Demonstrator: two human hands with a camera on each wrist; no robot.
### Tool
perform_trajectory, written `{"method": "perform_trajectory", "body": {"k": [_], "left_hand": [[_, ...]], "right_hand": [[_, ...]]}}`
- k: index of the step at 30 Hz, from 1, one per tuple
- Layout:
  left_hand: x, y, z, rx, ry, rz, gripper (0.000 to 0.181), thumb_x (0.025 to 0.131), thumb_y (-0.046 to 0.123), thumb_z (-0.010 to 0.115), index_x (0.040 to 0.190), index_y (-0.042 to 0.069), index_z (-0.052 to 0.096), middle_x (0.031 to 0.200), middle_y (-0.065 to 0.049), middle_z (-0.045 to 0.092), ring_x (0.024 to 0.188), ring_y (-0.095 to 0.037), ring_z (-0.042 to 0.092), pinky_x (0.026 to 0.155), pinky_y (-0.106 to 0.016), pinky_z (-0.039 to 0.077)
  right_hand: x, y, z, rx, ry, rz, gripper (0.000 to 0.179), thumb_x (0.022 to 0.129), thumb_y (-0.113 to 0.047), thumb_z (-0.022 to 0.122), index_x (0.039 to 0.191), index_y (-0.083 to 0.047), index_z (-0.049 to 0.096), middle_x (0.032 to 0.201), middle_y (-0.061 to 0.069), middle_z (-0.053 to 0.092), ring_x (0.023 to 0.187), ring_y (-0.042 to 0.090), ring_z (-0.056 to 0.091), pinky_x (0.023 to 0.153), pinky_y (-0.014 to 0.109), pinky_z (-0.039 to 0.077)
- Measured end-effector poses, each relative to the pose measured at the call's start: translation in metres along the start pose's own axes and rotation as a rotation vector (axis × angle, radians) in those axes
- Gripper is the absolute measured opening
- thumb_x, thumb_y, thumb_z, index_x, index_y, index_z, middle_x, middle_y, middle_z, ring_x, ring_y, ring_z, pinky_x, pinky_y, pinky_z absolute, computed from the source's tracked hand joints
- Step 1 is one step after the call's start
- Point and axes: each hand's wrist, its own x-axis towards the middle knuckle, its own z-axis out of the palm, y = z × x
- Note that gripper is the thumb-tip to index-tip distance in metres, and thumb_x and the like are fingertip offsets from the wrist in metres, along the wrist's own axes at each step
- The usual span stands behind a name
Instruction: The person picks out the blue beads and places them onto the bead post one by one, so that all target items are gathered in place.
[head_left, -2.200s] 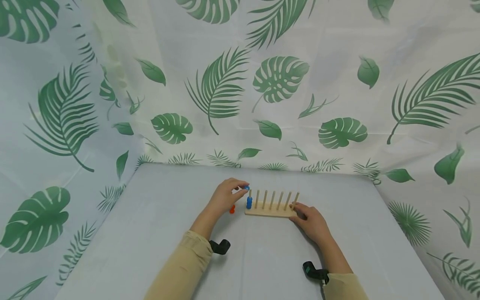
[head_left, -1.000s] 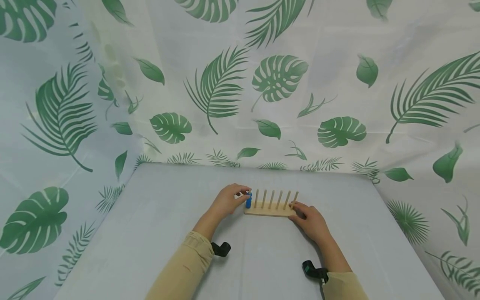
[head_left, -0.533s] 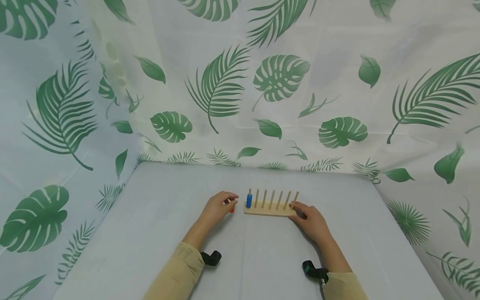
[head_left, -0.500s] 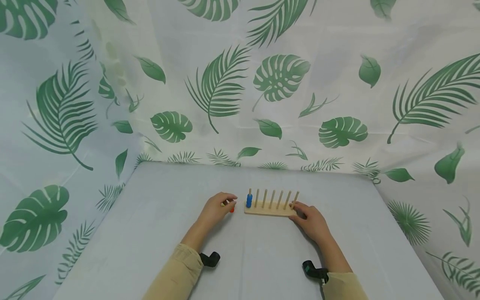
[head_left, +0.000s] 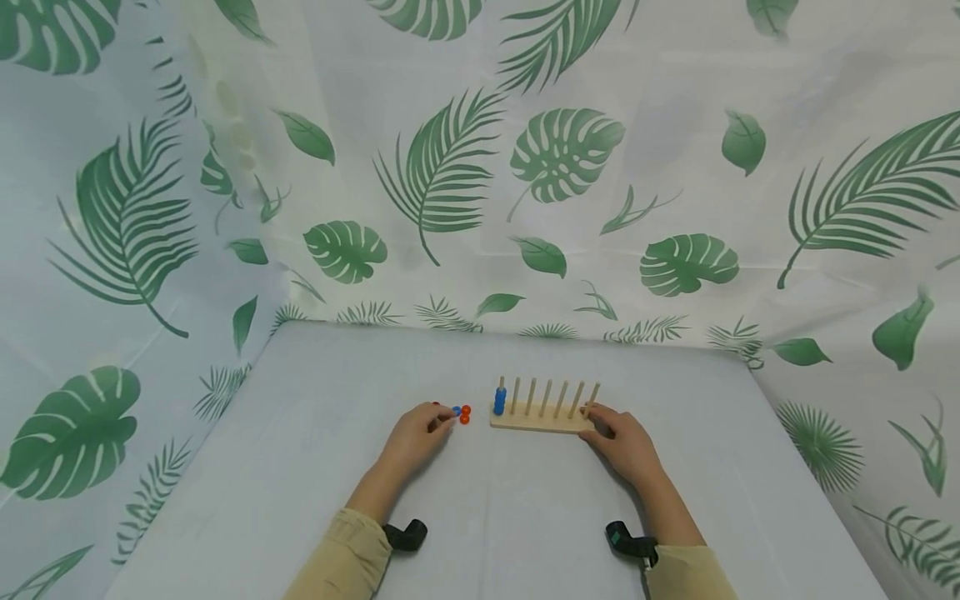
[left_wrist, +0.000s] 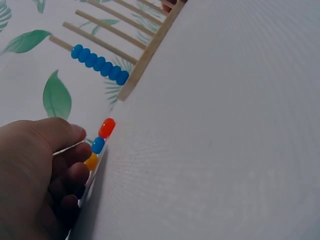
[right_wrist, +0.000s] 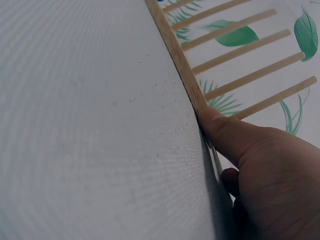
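Observation:
A wooden peg board (head_left: 540, 419) with a row of upright pegs stands on the table. Several blue beads (left_wrist: 100, 65) are stacked on its leftmost peg; the other pegs are bare. My right hand (head_left: 624, 446) grips the board's right end, the thumb (right_wrist: 212, 117) lying along the near edge. To the board's left, my left hand (head_left: 415, 437) is low over the table, thumb and fingers loosely bent. Just past its fingertips lie a loose blue bead (left_wrist: 98, 145), orange-red beads (head_left: 466, 415) and a yellow bead (left_wrist: 91, 161). Its fingers partly hide more beads.
A white cloth covers the table (head_left: 525, 517). Leaf-printed sheeting (head_left: 555, 275) rises behind it and on both sides. Black wrist cameras (head_left: 406, 536) are strapped at both sleeves.
My left hand placed a blue bead on the leftmost peg, released it and moved left and down to the loose beads. My right hand stayed on the board's end.

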Motion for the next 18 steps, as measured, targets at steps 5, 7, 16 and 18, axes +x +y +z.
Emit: {"method": "perform_trajectory", "body": {"k": [5,7,16,18], "left_hand": [[-0.001,-0.003,0.003,0.021,0.009,0.002,0.021,0.097,0.027,0.063,0.114,0.019,0.072,0.092,0.007,0.063,0.078,-0.007,0.052,0.071,-0.027,0.046],[-0.001,-0.004,0.004,0.039,0.013,0.004,0.022,0.097,0.026,0.063,0.116,0.018,0.071,0.094,0.006,0.064,0.079,-0.008,0.052,0.073,-0.028,0.047],[0.005,-0.005,0.011,0.104,0.063,-0.019,0.025,0.095,0.025,0.064,0.119,0.017,0.069,0.109,0.001,0.068,0.090,-0.011,0.060,0.083,-0.034,0.052],[0.007,-0.004,0.012,0.133,0.071,-0.014,0.026,0.095,0.025,0.065,0.119,0.017,0.069,0.110,0.000,0.068,0.091,-0.012,0.061,0.084,-0.034,0.052]], "right_hand": [[0.000,0.000,0.001,-0.003,0.004,-0.005,0.053,0.089,-0.041,0.072,0.134,-0.015,0.061,0.127,0.013,0.065,0.098,0.026,0.058,0.087,0.052,0.048],[0.000,0.000,0.001,-0.002,0.005,-0.006,0.053,0.089,-0.041,0.072,0.134,-0.015,0.062,0.125,0.012,0.066,0.097,0.026,0.058,0.087,0.052,0.048],[0.000,0.002,-0.001,0.004,-0.011,-0.001,0.054,0.089,-0.040,0.072,0.136,-0.015,0.060,0.127,0.013,0.065,0.102,0.029,0.059,0.090,0.053,0.047],[0.000,0.001,-0.001,0.007,-0.012,0.001,0.054,0.089,-0.039,0.072,0.136,-0.015,0.060,0.129,0.014,0.064,0.103,0.030,0.059,0.092,0.054,0.047]]}}
